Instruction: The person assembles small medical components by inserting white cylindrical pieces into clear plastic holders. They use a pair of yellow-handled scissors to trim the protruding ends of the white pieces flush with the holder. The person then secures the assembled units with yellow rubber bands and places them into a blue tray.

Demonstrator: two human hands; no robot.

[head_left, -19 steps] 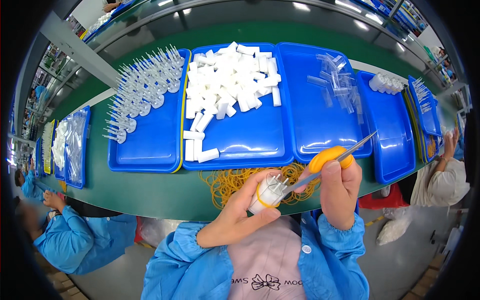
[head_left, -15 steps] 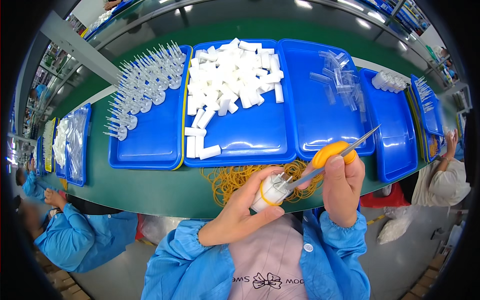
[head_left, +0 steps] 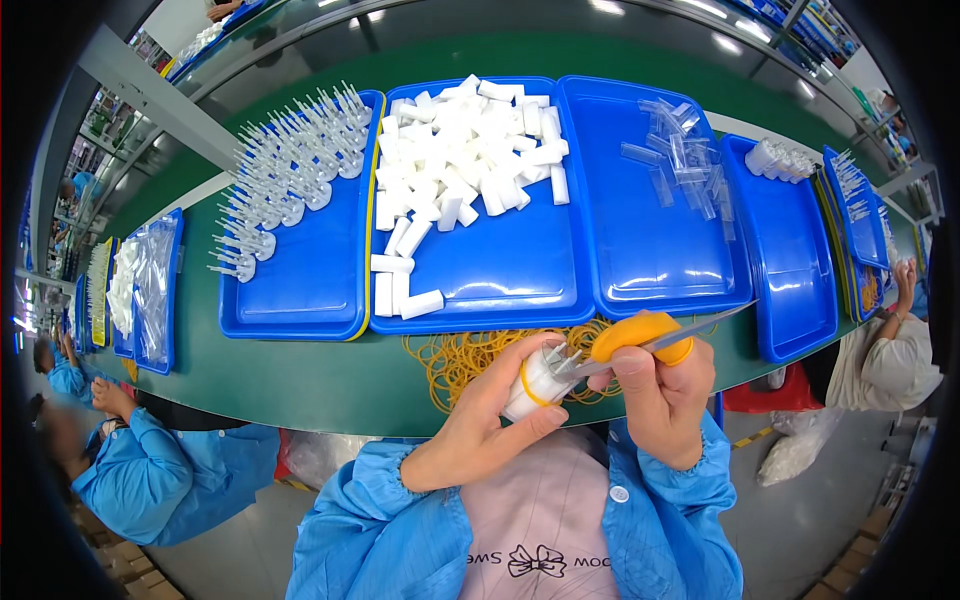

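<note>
My left hand [head_left: 478,428] is closed round a short bundle of white tubes [head_left: 537,388], with thin clear prongs sticking out of its upper end. A yellow rubber band [head_left: 527,378] circles the bundle. My right hand [head_left: 662,400] grips slim grey metal tweezers [head_left: 700,327] that lie across the fingers, their pointed end aimed up and right. Their lower end is at the bundle's prongs; whether it touches them I cannot tell. An orange-yellow cover [head_left: 640,334] wraps the bent forefinger of that hand. Beneath both hands, a loose heap of yellow rubber bands [head_left: 440,362] lies on the green table.
Along the table stand blue trays: one with pronged clear parts [head_left: 290,180], one with white tubes [head_left: 470,150], one with clear plastic pieces [head_left: 685,155], another with white bundles [head_left: 778,160]. A co-worker in a blue sleeve [head_left: 140,465] sits left; another person [head_left: 890,360] is right.
My right hand has moved a little left and down, and the tweezers lie flatter, with their upper end lower. My left hand and the bundle are almost still.
</note>
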